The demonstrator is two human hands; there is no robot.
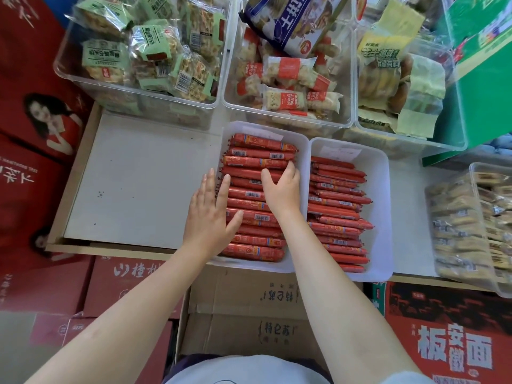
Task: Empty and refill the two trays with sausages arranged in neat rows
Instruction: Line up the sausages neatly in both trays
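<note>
Cardboard cartons (249, 322), brown with dark printed characters, sit nearest, below the shelf's front edge; a red carton (448, 336) at right carries large white characters reading 板面 and 安徽. Red cartons (41, 167) with white script stack at left.

On the white shelf (138, 184), at its front edge, two white trays stand side by side, touching. Left tray (266, 128): red sausages (257, 159) in glossy film, barcode labels showing, laid crosswise in a neat row front to back. Left hand (210, 214): fingers straight and spread, pressing the sausage ends at the tray's left side. Right hand (282, 189): fingers lightly curled over the sausages mid-tray, resting on them; whether it grips any cannot be told. Right tray (379, 189): thinner red sausages (338, 212), rows less even.

Clear bin (465, 231) of pale wrapped snacks, right edge.

Farther back: clear tubs of green-labelled packets (144, 51), red-and-white packets (288, 84), yellow-green bags (393, 67). Writing too small to read.
</note>
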